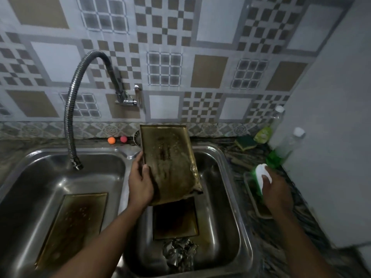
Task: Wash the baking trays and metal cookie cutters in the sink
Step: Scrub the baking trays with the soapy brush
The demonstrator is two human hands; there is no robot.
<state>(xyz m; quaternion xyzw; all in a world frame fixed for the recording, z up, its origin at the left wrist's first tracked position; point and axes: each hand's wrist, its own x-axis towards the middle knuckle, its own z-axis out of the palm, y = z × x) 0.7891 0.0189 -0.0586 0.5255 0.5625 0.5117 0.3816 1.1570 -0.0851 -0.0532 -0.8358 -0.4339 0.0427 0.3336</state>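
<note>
My left hand grips the left edge of a soiled golden baking tray, held tilted over the right basin of the steel sink. A second tray lies flat in that basin beneath it, with a heap of metal cookie cutters in front of it. A third tray leans in the left basin. My right hand holds a white and green scrubber above a small dish on the counter to the right.
A flexible metal faucet hose arcs over the left basin. A green sponge, a green soap bottle and a clear bottle stand at the back right by a white wall. Two small balls sit behind the sink.
</note>
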